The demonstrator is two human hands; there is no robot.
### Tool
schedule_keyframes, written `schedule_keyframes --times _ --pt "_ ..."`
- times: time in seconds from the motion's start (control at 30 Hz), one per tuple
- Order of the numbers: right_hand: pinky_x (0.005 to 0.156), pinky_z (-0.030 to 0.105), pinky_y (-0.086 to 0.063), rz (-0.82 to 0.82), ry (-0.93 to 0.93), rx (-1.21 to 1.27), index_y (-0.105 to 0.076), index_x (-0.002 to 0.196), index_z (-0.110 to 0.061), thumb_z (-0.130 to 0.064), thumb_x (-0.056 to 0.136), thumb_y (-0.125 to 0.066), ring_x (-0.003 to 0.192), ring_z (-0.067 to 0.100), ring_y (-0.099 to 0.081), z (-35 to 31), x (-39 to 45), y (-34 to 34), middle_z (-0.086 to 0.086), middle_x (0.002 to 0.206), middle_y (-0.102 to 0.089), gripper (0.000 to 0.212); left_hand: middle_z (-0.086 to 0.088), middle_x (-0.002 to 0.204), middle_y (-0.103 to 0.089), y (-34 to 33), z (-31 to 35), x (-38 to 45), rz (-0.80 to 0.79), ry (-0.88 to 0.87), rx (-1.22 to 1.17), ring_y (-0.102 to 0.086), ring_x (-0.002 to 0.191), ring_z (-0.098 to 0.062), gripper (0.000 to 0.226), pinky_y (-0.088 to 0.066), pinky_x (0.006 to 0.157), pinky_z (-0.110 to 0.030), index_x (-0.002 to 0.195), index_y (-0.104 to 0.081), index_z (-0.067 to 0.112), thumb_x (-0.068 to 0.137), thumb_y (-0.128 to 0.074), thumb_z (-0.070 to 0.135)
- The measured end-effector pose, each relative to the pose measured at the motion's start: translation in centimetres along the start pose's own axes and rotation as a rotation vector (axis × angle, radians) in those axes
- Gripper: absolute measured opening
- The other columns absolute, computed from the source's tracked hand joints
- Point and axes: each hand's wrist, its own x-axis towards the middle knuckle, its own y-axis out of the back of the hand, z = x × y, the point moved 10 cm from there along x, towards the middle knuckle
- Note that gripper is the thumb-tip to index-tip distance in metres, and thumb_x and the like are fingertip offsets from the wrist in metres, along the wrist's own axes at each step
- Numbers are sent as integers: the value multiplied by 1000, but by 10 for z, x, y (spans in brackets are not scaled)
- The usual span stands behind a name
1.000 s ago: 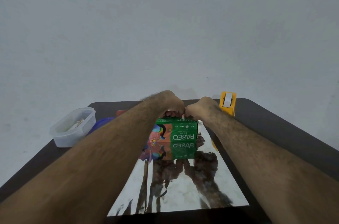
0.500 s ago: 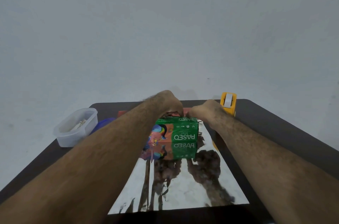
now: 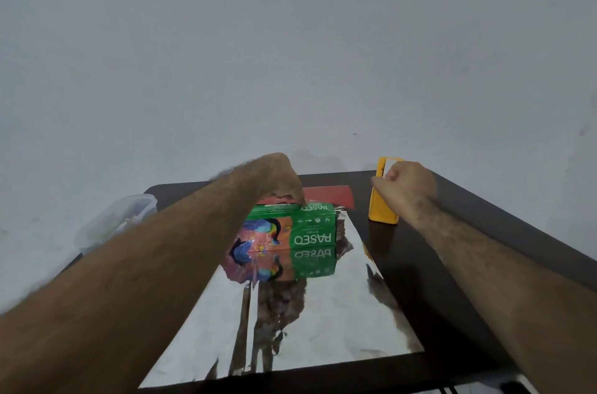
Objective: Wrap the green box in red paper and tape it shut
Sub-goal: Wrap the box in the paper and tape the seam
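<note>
The green box [image 3: 290,225] lies on its side near the far end of a sheet of red paper [image 3: 290,322], whose shiny silver underside faces up and mirrors the box. The left hand [image 3: 274,177] presses curled fingers on the box's far top edge, seemingly pinning the red far flap there. The right hand [image 3: 403,183] is at the yellow tape dispenser [image 3: 382,206], fingers curled as if pinching tape. Wrapping has barely begun: the near paper, both ends and all taping remain.
</note>
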Motion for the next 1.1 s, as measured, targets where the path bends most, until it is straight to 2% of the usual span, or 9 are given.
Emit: schedule_keyframes --times 0.1,0.2,0.3,0.4,0.53,0.7,0.83,0.97,1.1 --pt "69 35 -49 167 21 111 -61 73 -23 -43 87 -75 85 24 -63 30 8 12 -4 80 -63 29 6 57 -56 4 4 1 -37 27 82 -48 48 -8 32 -39 49 -22 70 -63 13 77 -93 23" --pt "84 38 -53 260 63 163 -67 95 -22 -49 87 -77 105 25 -62 48 13 13 -2 103 -67 30 2 68 -59 17 24 4 37 -24 37 -50 55 -12 30 -38 50 -22 74 -65 11 77 -92 22" --pt "95 35 -46 243 34 266 -67 119 -15 -50 85 -82 120 26 -56 65 11 1 4 123 -62 52 0 67 -65 19 57 13 103 -104 -106 -54 54 -14 28 -40 49 -20 74 -70 10 80 -91 28" --pt "106 39 -47 89 12 317 -63 135 -15 -45 74 -93 127 25 -55 80 12 -24 6 136 -58 75 -1 63 -67 3 91 29 108 -155 -238 -53 50 -15 27 -41 51 -22 70 -74 9 85 -85 29" --pt "104 36 -49 -10 14 268 -71 132 -20 -51 69 -95 125 24 -58 85 19 -37 3 132 -60 75 -8 74 -67 -26 120 52 99 -161 -341 -56 59 -20 22 -44 53 -27 87 -78 -1 87 -81 20" --pt "100 40 -56 -7 -6 304 -70 136 -19 -53 68 -95 117 22 -63 90 21 -41 1 130 -64 80 -6 74 -53 -68 130 80 -33 -26 -427 -41 60 -18 15 -35 57 -29 93 -78 5 93 -76 20" --pt "96 41 -57 12 -24 338 -71 134 -20 -55 66 -96 112 22 -65 92 22 -43 0 124 -65 81 0 69 -46 -96 136 85 -198 77 -416 -33 56 -14 21 -29 56 -27 82 -64 14 100 -67 24" --pt "95 41 -58 19 -36 337 -71 134 -20 -54 66 -96 110 22 -65 92 22 -43 -1 122 -63 80 0 68 -40 -108 135 92 -228 154 -434 -30 55 -14 22 -28 55 -26 79 -59 15 100 -64 21" --pt "94 41 -58 16 -38 341 -69 135 -20 -54 69 -95 113 22 -64 90 19 -42 -2 126 -62 78 0 55 -38 -113 130 90 -240 233 -487 -29 52 -15 28 -29 53 -28 67 -51 18 88 -69 13"
